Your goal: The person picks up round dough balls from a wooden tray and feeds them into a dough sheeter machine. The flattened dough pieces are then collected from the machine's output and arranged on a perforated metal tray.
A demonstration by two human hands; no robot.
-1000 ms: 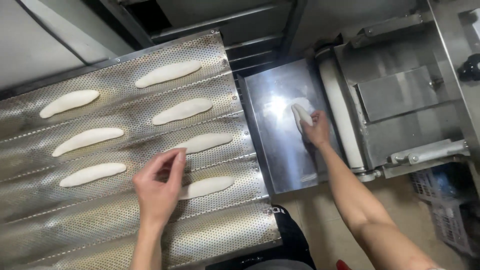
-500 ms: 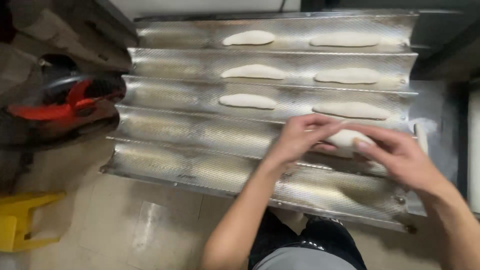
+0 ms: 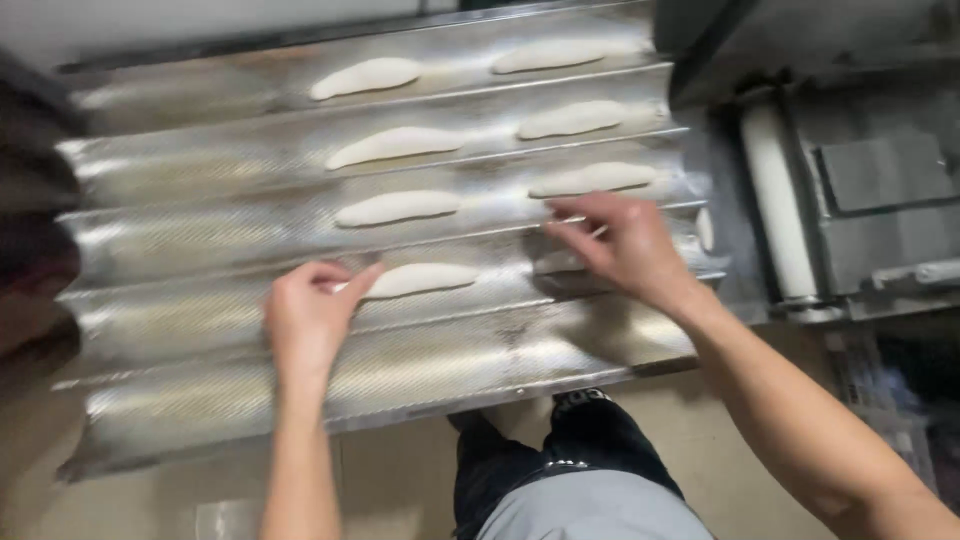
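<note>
Dough pieces laid out on a corrugated baking tray

On the perforated tray (image 3: 200,400), the left end of a dough piece (image 3: 420,279) in the fourth channel is touched by the left hand (image 3: 308,318), fingers loosely curled. Toward the right edge, another piece (image 3: 560,262) is covered by the right hand (image 3: 625,245), fingers spread narrow. A white roller (image 3: 778,200) is seen beyond.

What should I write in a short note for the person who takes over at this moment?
Left hand: open, fingertips on the left end of the dough piece in the fourth groove. Right hand: over that groove's right side; what is under it is hidden. Wavy metal tray: three upper grooves hold two pieces each. Nearest groove is bare. Roller machine stands to the right.
</note>
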